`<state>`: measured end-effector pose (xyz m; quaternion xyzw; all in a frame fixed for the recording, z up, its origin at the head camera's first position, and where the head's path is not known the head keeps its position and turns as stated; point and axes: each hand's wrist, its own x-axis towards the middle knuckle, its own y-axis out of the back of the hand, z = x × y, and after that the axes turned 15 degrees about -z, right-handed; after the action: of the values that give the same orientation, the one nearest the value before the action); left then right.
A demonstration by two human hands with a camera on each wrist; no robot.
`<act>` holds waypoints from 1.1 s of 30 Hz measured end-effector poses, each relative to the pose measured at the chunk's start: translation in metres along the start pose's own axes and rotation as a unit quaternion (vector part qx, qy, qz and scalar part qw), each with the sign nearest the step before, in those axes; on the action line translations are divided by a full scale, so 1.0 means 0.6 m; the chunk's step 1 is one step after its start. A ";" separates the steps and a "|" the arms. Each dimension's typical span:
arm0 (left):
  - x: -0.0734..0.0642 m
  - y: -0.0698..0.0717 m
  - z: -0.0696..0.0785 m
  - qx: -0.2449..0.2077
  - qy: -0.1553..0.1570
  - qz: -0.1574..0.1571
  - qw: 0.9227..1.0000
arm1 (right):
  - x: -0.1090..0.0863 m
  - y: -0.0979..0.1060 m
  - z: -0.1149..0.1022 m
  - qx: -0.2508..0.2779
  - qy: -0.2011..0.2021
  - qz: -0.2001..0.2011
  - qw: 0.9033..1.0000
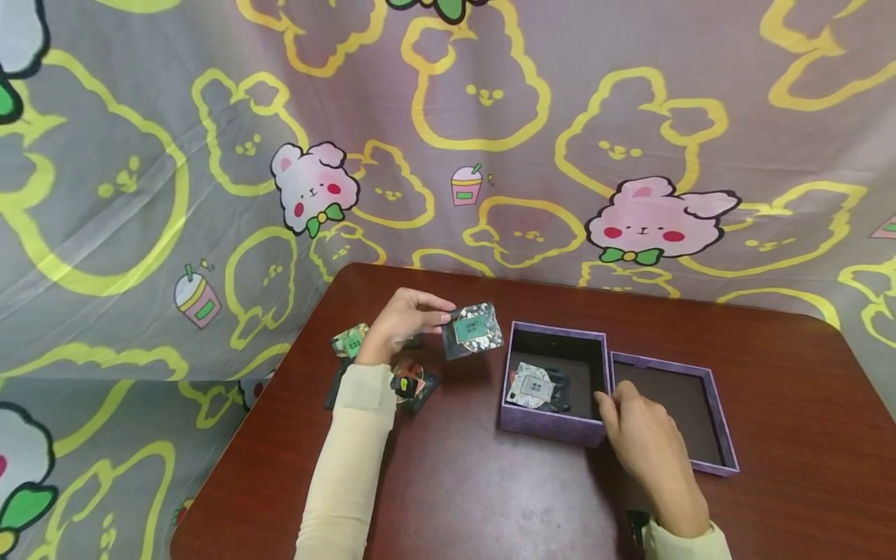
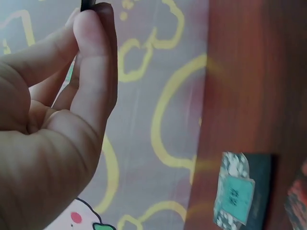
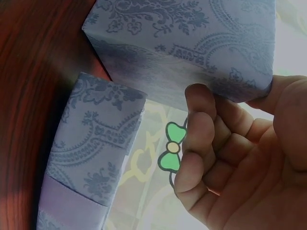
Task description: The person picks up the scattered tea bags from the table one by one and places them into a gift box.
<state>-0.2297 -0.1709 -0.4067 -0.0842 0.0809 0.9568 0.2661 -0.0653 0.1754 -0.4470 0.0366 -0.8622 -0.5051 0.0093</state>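
Observation:
My left hand [image 1: 402,323] pinches a flat sachet [image 1: 472,333] by its edge, between thumb and fingers, above the table left of the box. The sachet is dark and silvery with a green label; only its dark edge [image 2: 88,5] shows in the left wrist view. My right hand [image 1: 651,447] grips the near right corner of an open purple box [image 1: 549,426]. In the right wrist view the fingers press the patterned outer wall [image 3: 158,67], with the thumb at the rim. Inside the box, at its left, lie a pale-labelled sachet [image 1: 533,386] and dark packets.
Right of the box lies its shallow purple lid [image 1: 675,404], inner side up. More sachets lie around my left forearm: a green-and-yellow one [image 1: 350,340] and a dark one with orange [image 1: 414,383]. A patterned curtain [image 1: 518,225] hangs behind the brown table [image 1: 476,490].

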 end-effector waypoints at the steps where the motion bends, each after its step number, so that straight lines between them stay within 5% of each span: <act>1: 0.000 -0.002 0.004 0.003 -0.005 -0.006 1.000 | 0.000 0.000 0.001 -0.001 0.001 0.001 1.000; 10: 0.005 -0.021 0.026 0.005 -0.001 -0.015 1.000 | 0.000 0.006 -0.001 0.001 -0.004 -0.020 1.000; 33: 0.050 -0.110 0.042 0.041 -0.023 -0.113 0.992 | -0.003 0.003 -0.001 0.006 -0.005 -0.007 1.000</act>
<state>-0.2236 -0.0950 -0.3958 -0.0602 0.1039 0.9181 0.3777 -0.0637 0.1762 -0.4450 0.0400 -0.8648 -0.5005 0.0016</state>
